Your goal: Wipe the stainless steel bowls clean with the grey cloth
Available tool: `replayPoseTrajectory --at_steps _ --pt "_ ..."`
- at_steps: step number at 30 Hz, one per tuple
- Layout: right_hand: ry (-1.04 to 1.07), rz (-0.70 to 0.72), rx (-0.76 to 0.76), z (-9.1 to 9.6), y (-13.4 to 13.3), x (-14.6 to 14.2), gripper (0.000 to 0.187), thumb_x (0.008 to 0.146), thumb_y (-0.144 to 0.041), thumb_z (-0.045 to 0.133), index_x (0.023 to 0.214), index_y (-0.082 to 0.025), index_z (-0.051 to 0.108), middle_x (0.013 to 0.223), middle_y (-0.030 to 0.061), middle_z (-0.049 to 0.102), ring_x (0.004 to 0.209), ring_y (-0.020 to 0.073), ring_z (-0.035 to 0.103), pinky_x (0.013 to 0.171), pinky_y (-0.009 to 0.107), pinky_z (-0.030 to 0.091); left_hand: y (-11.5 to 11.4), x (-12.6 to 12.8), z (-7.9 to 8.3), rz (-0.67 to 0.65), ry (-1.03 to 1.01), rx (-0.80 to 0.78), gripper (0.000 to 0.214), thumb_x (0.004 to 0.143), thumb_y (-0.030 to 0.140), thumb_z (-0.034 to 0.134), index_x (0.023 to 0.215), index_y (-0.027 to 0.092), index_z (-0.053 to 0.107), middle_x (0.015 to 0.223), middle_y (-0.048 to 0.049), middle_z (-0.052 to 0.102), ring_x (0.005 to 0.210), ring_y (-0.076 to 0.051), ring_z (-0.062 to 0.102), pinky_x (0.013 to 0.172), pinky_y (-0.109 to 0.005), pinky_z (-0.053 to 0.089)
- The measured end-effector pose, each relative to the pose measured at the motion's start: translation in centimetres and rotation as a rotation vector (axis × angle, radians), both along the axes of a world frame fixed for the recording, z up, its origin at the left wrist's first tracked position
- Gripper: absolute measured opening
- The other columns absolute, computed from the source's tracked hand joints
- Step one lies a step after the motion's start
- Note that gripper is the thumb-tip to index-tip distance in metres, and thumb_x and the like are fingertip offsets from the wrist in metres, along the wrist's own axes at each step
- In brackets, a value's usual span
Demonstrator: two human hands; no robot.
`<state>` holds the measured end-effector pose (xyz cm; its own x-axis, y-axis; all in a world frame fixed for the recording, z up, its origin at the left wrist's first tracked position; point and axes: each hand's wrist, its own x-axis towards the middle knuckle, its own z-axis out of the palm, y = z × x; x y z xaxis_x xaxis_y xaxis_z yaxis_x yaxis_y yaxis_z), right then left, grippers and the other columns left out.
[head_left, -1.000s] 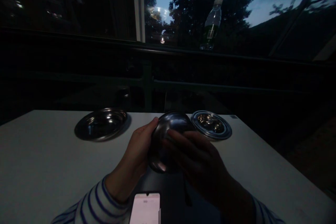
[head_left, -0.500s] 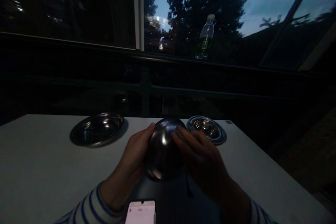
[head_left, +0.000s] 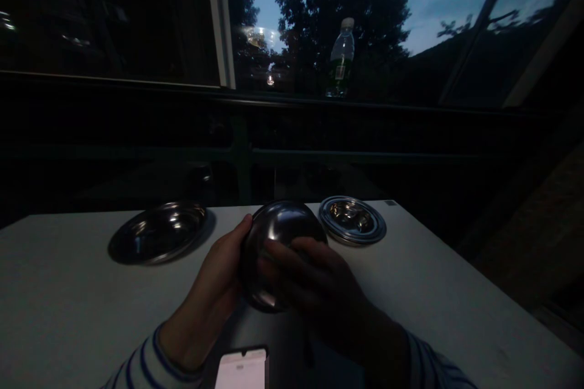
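Observation:
My left hand [head_left: 223, 267] is closed on the rim of a shiny metal bowl [head_left: 292, 219], thumb along its left edge. The bowl is tilted above the table, its rounded outer side towards me. Across its lower right front lies my right hand [head_left: 319, 285], fingers bent close together and touching the metal. Motion blur and darkness hide what those fingers may hold. Below the right hand shows a thin dark shape [head_left: 309, 352] with a wider end, too dim to name. A phone [head_left: 241, 371] with a lit screen lies nearest me, between the forearms.
On the white table [head_left: 55, 292], a wide metal dish [head_left: 159, 234] sits at the left and stacked metal dishes [head_left: 351, 222] at the right. A plastic bottle [head_left: 341, 64] with a green label stands by the window beyond the table.
My right hand has slid left and down across the bowl, its fingers more bent. The left hand still holds the bowl. The whole view has shifted slightly.

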<state>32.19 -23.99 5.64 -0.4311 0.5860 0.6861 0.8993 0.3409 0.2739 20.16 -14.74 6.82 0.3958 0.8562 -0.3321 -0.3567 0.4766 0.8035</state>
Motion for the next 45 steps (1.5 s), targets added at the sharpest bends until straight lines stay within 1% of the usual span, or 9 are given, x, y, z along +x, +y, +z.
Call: replayPoseTrajectory --at_steps 3,8,13,18,27,31,36,40,45 --pt "0.031 -0.061 -0.003 0.3 0.2 0.5 0.028 0.088 -0.019 0.045 0.114 -0.015 0.055 0.118 0.0075 0.057 0.088 0.0202 0.048 0.068 0.035 0.045 0.0 0.0 0.3 -0.021 -0.021 -0.051 0.023 0.080 0.028 0.053 0.067 0.012 0.061 0.052 -0.0031 0.062 0.045 -0.013 0.057 0.045 -0.024 0.045" --pt "-0.012 -0.016 -0.057 -0.1 0.2 0.8 0.031 0.087 -0.014 0.045 0.116 -0.016 0.053 0.122 0.0054 0.054 0.092 0.0210 0.048 0.070 0.035 0.045 0.1 0.1 0.8 0.133 -0.033 -0.027 0.022 0.083 0.024 0.049 0.069 0.013 0.061 0.052 -0.0014 0.063 0.044 -0.011 0.056 0.045 -0.022 0.046" --pt "0.004 -0.050 0.020 0.0 0.1 0.4 0.030 0.086 -0.016 0.048 0.115 -0.013 0.053 0.118 0.0103 0.056 0.091 0.0211 0.049 0.068 0.035 0.046 -0.2 0.4 0.5 0.026 -0.056 -0.066 0.021 0.082 0.027 0.052 0.074 0.011 0.062 0.057 -0.0039 0.065 0.049 -0.013 0.058 0.048 -0.024 0.046" --pt "-0.025 0.000 0.013 0.0 -0.3 -0.4 0.027 0.087 -0.013 0.042 0.108 -0.016 0.058 0.118 0.0063 0.057 0.092 0.0200 0.048 0.068 0.034 0.046 -0.2 0.5 0.3 0.154 -0.050 -0.016 0.019 0.082 0.025 0.050 0.078 0.012 0.063 0.062 -0.0034 0.067 0.054 -0.013 0.061 0.053 -0.023 0.049" --pt "-0.010 0.017 0.024 0.0 -0.2 -0.3 0.028 0.090 -0.013 0.037 0.106 -0.015 0.060 0.118 0.0027 0.058 0.090 0.0199 0.049 0.069 0.034 0.046 -0.4 0.6 0.0 0.129 -0.051 -0.021 0.021 0.083 0.029 0.051 0.080 0.011 0.063 0.063 -0.0038 0.066 0.053 -0.013 0.061 0.052 -0.023 0.049" --pt "0.009 -0.033 0.038 0.3 -0.1 -0.1 0.029 0.089 -0.013 0.039 0.112 -0.013 0.058 0.118 0.0050 0.058 0.092 0.0210 0.049 0.072 0.036 0.046 -0.6 0.6 -0.2 0.035 -0.077 -0.049 0.023 0.081 0.029 0.053 0.082 0.009 0.063 0.064 -0.0058 0.066 0.054 -0.014 0.060 0.052 -0.024 0.048" --pt "0.017 0.015 0.040 0.5 -0.1 -0.1 0.029 0.090 -0.013 0.036 0.102 -0.016 0.062 0.114 0.0030 0.061 0.086 0.0191 0.050 0.067 0.034 0.047 -0.7 0.7 0.0 0.153 -0.045 -0.034 0.020 0.083 0.027 0.049 0.081 0.011 0.061 0.061 -0.0028 0.064 0.052 -0.013 0.060 0.051 -0.023 0.048" --pt "0.025 -0.011 0.057 0.4 -0.1 0.1 0.028 0.088 -0.011 0.041 0.109 -0.013 0.059 0.115 0.0063 0.060 0.090 0.0206 0.050 0.069 0.035 0.047 -0.8 0.9 0.2 0.040 -0.093 -0.053 0.023 0.083 0.028 0.049 0.080 0.009 0.062 0.060 -0.0049 0.065 0.051 -0.014 0.060 0.051 -0.024 0.048" --pt "0.022 0.034 0.054 0.4 -0.3 -0.4 0.027 0.089 -0.012 0.038 0.101 -0.016 0.063 0.110 0.0041 0.062 0.085 0.0188 0.051 0.064 0.033 0.046 -0.7 0.7 0.7 0.167 -0.105 -0.017 0.024 0.086 0.024 0.045 0.075 0.012 0.061 0.058 -0.0028 0.065 0.050 -0.012 0.060 0.049 -0.022 0.048"
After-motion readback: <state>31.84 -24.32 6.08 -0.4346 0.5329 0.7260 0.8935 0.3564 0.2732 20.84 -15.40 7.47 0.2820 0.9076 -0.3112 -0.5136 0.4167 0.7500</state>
